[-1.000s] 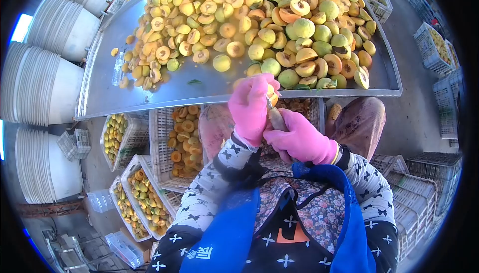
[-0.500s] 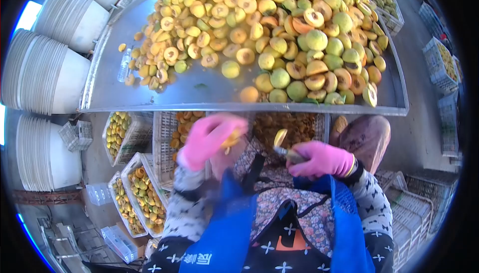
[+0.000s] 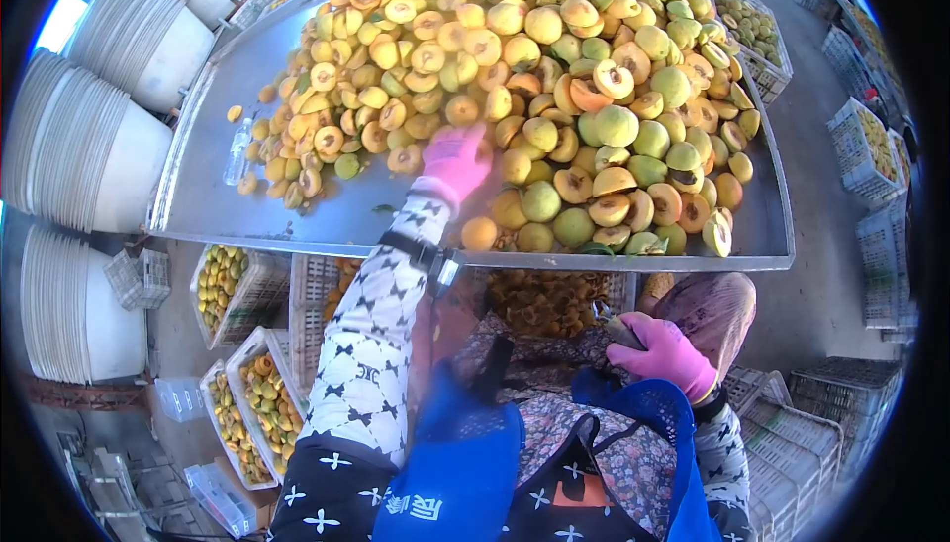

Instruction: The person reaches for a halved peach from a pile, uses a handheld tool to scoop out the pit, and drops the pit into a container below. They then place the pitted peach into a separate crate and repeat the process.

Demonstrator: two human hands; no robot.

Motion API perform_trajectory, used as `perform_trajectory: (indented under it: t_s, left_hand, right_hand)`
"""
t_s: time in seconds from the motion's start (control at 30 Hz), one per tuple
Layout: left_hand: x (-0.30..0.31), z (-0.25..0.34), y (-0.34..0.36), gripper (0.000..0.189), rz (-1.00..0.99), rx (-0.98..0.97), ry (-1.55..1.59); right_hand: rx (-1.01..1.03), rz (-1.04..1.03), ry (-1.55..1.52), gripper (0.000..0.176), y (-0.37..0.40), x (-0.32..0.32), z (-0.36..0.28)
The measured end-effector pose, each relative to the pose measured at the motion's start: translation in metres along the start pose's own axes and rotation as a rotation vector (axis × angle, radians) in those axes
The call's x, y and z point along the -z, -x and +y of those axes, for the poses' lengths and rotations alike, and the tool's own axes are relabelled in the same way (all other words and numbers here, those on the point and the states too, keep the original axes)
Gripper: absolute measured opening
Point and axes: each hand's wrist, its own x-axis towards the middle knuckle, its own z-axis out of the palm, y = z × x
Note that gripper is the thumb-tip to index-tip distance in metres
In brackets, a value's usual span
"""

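My left hand [image 3: 457, 161], in a pink glove, reaches over the metal table [image 3: 327, 230] to the near edge of a heap of yellow-green stone fruit [image 3: 524, 32] that look like peaches, many cut in half. Its fingers are at the halves, but blur hides whether they grip one. My right hand [image 3: 673, 356], gloved in pink too, is closed round the handle of a small pitting tool [image 3: 623, 331] above my lap. The tool's metal tip points up and left, over a crate of brownish scraps [image 3: 544, 304].
A plastic bottle [image 3: 237, 151] lies on the table's left side. Crates of fruit [image 3: 265, 403] stand on the floor at lower left. Stacked white tubs [image 3: 84, 146] line the left side. More crates [image 3: 792, 453] stand at lower right. The table's raised rim runs before me.
My left hand has gone from over my lap, where it held a piece of fruit, forward to the heap. My right hand moved slightly right and down; the yellow piece at its tool's tip is gone.
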Motion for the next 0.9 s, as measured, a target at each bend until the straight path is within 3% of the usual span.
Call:
perform_trajectory:
  t_s: [0.03,0.13,0.17,0.27,0.3,0.4,0.5,0.57,0.63,0.7,0.83,0.9]
  left_hand:
    - [-0.005,0.005,-0.007,0.063,-0.135,0.028,-0.132]
    - [-0.009,0.01,0.003,0.057,-0.103,0.01,-0.206]
    - [-0.002,0.01,0.001,0.048,-0.282,0.034,-0.203]
    - [-0.008,-0.01,0.031,0.044,-0.033,-0.155,-0.04]
    - [-0.008,-0.016,0.04,0.038,0.067,-0.155,0.191]
    - [0.026,0.027,0.068,0.035,0.118,0.22,1.377]
    - [0.064,0.086,0.104,0.036,0.065,0.162,1.907]
    - [0.061,0.12,0.119,0.036,0.325,-0.109,1.607]
    - [0.063,0.124,0.133,0.04,0.127,-0.038,1.943]
    - [0.065,0.129,0.139,0.041,0.179,0.021,1.901]
    - [0.069,0.13,0.146,0.036,0.253,-0.025,1.693]
    - [0.07,0.136,0.152,0.031,0.373,-0.13,1.38]
  right_hand:
    - [-0.01,0.01,0.015,0.04,0.001,0.001,0.0]
    - [-0.02,0.035,-0.001,0.043,0.003,0.001,-0.009]
    - [-0.006,0.039,-0.032,0.043,0.0,0.002,-0.014]
    - [0.173,0.076,-0.045,0.045,-0.017,-0.003,-0.012]
    - [0.238,0.093,-0.017,0.046,-0.026,-0.007,-0.01]
    - [0.444,0.249,0.009,0.046,-0.041,-0.018,-0.04]
    - [0.634,0.471,0.101,0.04,-0.052,-0.036,-0.077]
    - [0.774,0.553,0.195,0.038,-0.061,-0.043,-0.09]
    - [0.816,0.584,0.29,0.035,-0.06,-0.044,-0.097]
    - [0.796,0.588,0.377,0.035,-0.055,-0.044,-0.099]
    - [0.767,0.565,0.529,0.039,-0.045,-0.044,-0.096]
    - [0.751,0.55,0.557,0.04,-0.039,-0.047,-0.098]
